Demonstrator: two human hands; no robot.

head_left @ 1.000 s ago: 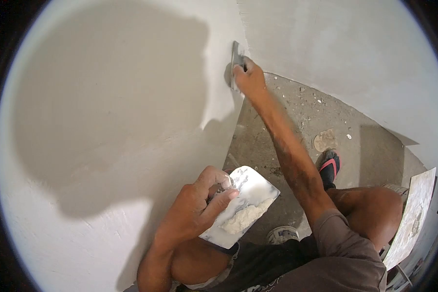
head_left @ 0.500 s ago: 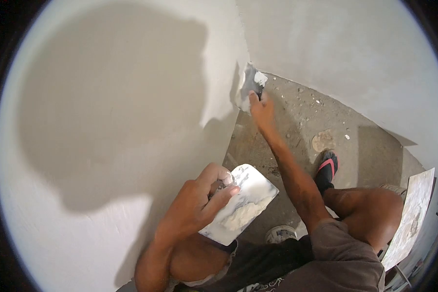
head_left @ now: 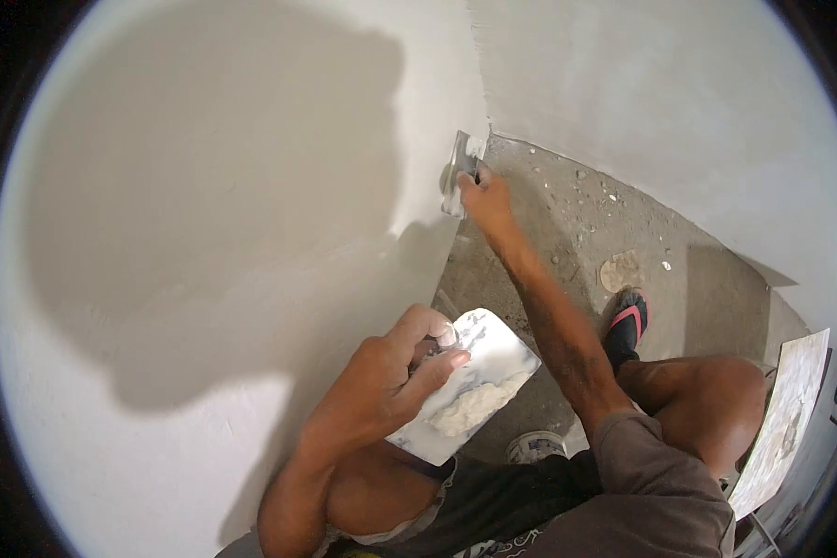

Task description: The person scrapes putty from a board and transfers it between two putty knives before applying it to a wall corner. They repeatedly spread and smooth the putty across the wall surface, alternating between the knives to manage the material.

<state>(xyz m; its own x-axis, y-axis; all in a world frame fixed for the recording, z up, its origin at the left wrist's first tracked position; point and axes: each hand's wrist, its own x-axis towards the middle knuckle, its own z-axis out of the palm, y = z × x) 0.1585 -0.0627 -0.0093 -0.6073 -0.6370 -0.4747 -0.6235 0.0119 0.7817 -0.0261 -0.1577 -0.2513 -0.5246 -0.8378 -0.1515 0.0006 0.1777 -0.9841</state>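
Observation:
My left hand (head_left: 381, 381) pinches the edge of a flat white-smeared plate (head_left: 507, 358), level above my lap. A lump of cream-white putty (head_left: 479, 406) lies on the plate. My right hand (head_left: 488, 203) is closed round a putty knife (head_left: 463, 160), its wide metal blade up against the left wall (head_left: 344, 270) low down near the corner. White putty shows on the blade's upper end. The knife's handle is mostly hidden by my fingers.
The right wall (head_left: 660, 112) meets the left one at the corner. Crumbs lie on the concrete floor (head_left: 549, 214). A bucket (head_left: 536, 446) stands below my lap, a smeared board (head_left: 786, 418) leans at right, and my sandalled foot (head_left: 628, 321) is on the floor.
My right hand has drawn the putty knife slightly left, away from the corner, and the blade is now turned more edge-on. My left hand and the plate have shifted slightly right.

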